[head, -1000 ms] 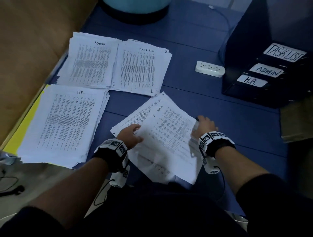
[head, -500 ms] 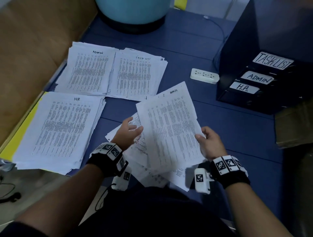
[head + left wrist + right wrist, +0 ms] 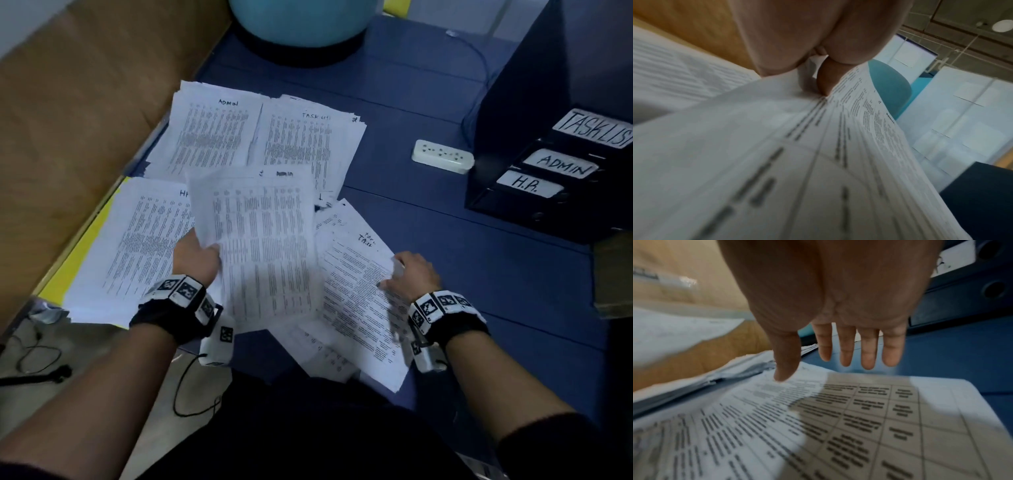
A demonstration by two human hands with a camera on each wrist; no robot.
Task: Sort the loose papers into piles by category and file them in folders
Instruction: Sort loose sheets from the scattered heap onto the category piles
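My left hand (image 3: pixel 198 255) pinches the left edge of a printed sheet headed Admin (image 3: pixel 263 240), held above the floor; the thumb (image 3: pixel 824 78) presses on the same sheet (image 3: pixel 818 162). My right hand (image 3: pixel 409 274) hangs open with straight fingers (image 3: pixel 867 352) just over the loose papers (image 3: pixel 359 301), whose top sheet (image 3: pixel 838 426) is headed Task. Three sorted piles lie beyond: ADMIN (image 3: pixel 209 133), TASK LIST (image 3: pixel 308 144) and HR (image 3: pixel 144 240), the last partly hidden by the held sheet. Dark folders (image 3: pixel 555 178) labelled TASKLIST, ADMIN and H.R. stand at the right.
The papers lie on a blue mat (image 3: pixel 462 257). A white power strip (image 3: pixel 443 157) sits near the folders. A teal ball (image 3: pixel 298 20) stands at the back, a wooden panel (image 3: pixel 85 96) runs along the left, and cables (image 3: pixel 34 363) lie at the lower left.
The Admin sheet passed from my right hand to my left and moved left over the HR pile. My right hand let go and dropped open over the loose papers.
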